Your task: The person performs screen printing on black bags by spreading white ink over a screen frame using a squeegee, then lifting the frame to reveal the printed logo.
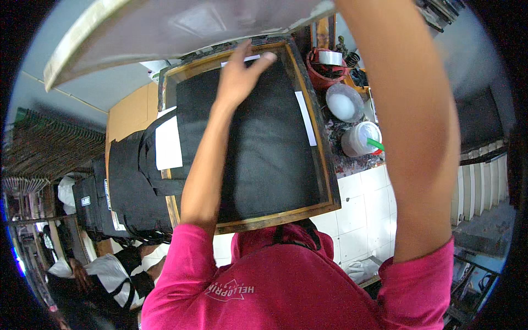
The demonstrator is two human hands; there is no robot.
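Note:
My left hand [240,78] is over the far part of a flat black fabric piece [264,148], its thumb and fingers apart and nothing seen in it. The fabric lies inside a wooden frame [328,176] with a glass-like border. White paper strips [306,118] lie along the fabric's right and far edges, and a white sheet [168,142] sits at its left, beside black straps [147,148]. Above hangs a tilted pale screen [137,36] with a whitish rim. My right arm reaches up past the screen's right end; its hand is out of the picture.
To the right stand a red pot [324,71], a clear bowl [345,103] and a white tub [361,138] with a green-handled tool. Black bags [132,187] are stacked over cardboard [129,113] at left. Another person's hand [81,275] shows at lower left, near a wire rack [55,143].

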